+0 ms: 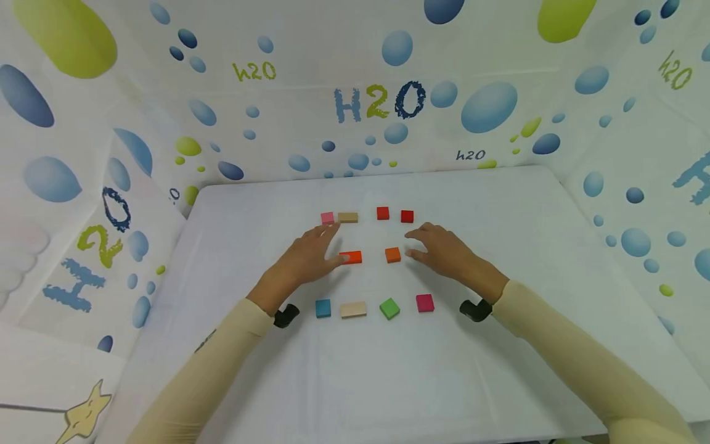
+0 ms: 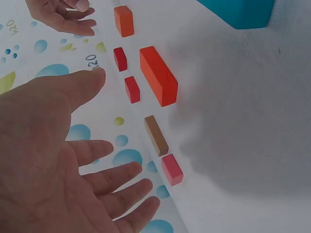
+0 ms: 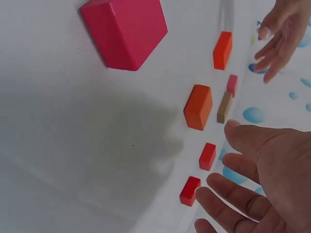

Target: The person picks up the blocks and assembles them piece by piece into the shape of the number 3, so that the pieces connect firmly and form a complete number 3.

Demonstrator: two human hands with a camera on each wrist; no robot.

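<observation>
My left hand hovers above the white table with fingers loosely extended and nothing held. In the head view its thumb overlaps the left end of a long orange-red block, and its fingertips come near a pink block and a tan block. On the other side my right hand, also holding nothing, is nearest to a small orange block. The right wrist view shows its fingers apart from each other, near two red blocks. The left wrist view shows the long block untouched.
Closer to me lies a row with a blue block, a pale wooden block, a green block turned at an angle and a crimson block. A bubble-patterned sheet hangs behind the table and along both sides.
</observation>
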